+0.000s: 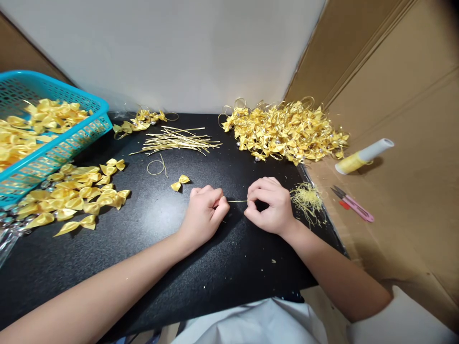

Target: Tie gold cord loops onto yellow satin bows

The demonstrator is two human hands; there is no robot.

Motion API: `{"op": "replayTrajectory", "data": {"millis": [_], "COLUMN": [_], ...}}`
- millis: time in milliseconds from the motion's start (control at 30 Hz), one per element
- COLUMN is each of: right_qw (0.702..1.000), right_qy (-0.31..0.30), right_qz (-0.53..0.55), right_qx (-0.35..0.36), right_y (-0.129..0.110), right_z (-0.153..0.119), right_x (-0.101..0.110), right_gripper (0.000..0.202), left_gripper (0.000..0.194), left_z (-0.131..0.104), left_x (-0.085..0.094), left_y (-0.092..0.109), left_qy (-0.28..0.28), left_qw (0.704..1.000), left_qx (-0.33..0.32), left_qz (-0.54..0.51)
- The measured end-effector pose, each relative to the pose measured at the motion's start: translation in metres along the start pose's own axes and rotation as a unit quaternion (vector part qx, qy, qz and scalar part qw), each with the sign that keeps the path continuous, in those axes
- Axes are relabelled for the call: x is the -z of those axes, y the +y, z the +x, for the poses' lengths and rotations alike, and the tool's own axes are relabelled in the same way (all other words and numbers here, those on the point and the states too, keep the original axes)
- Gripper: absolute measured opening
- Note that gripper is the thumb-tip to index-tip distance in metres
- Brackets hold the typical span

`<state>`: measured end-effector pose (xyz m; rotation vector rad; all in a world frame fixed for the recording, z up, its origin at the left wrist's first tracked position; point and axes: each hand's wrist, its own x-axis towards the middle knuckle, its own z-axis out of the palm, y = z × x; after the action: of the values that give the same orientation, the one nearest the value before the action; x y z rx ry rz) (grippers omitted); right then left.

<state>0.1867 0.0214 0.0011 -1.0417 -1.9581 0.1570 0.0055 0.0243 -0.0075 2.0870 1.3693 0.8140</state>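
Note:
A short length of gold cord (237, 201) runs straight between my two hands, just above the black tabletop. My left hand (206, 210) pinches one end, its fingers curled in. The other end sits between the thumb and fingertips of my right hand (269, 203). One yellow ribbon bow (180, 182) lies just beyond my left hand. Farther off is a looped gold cord (157, 167), and behind it a bundle of straight gold cords (179, 141).
Left stands a blue basket (60, 138) of yellow bows, with more bows (86, 191) before it. A heap of finished bows with loops (283, 131) lies at the back right. Cord scraps (307, 200), pink thread snips (355, 206) and a white tube (375, 149) are on the right.

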Motion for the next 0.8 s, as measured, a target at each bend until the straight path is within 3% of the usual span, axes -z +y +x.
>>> {"op": "replayTrajectory", "data": {"millis": [300,433,467,533,600,733,800], "right_qw": [1.0,1.0,0.999,0.998,0.996,0.988,0.985], "right_qy": [-0.003,-0.011,-0.014,-0.025,-0.046,-0.108,-0.132], "right_qz": [0.005,0.022,0.025,0.031,0.035,0.039,0.036], "right_qx": [0.002,0.016,0.025,0.049,0.072,0.1,0.102], "right_y": [0.0007,-0.0002,-0.0007,-0.0017,-0.0027,-0.0026,-0.0013], "right_z": [0.0018,0.0024,0.0025,0.0025,0.0024,0.002,0.0017], "right_x": [0.0032,0.0045,0.0048,0.0051,0.0053,0.005,0.0047], "right_gripper": [0.015,0.015,0.015,0.014,0.013,0.014,0.017], "left_gripper": [0.033,0.018,0.023,0.034,0.033,0.018,0.023], "left_z": [-0.0003,-0.0029,-0.0039,-0.006,-0.0078,-0.0086,-0.0077], "left_x": [0.0007,0.004,0.0046,0.0052,0.005,0.0049,0.0058], "left_y": [-0.0008,-0.0009,-0.0006,0.0007,0.0029,0.0068,0.0072], "left_qy": [0.003,0.083,0.097,0.077,0.022,-0.013,-0.014], "left_qw": [1.0,0.995,0.991,0.986,0.982,0.99,0.993], "left_qx": [-0.008,-0.061,-0.087,-0.148,-0.183,-0.138,-0.118], "left_qz": [0.008,-0.005,-0.014,-0.032,-0.043,-0.003,0.028]}}
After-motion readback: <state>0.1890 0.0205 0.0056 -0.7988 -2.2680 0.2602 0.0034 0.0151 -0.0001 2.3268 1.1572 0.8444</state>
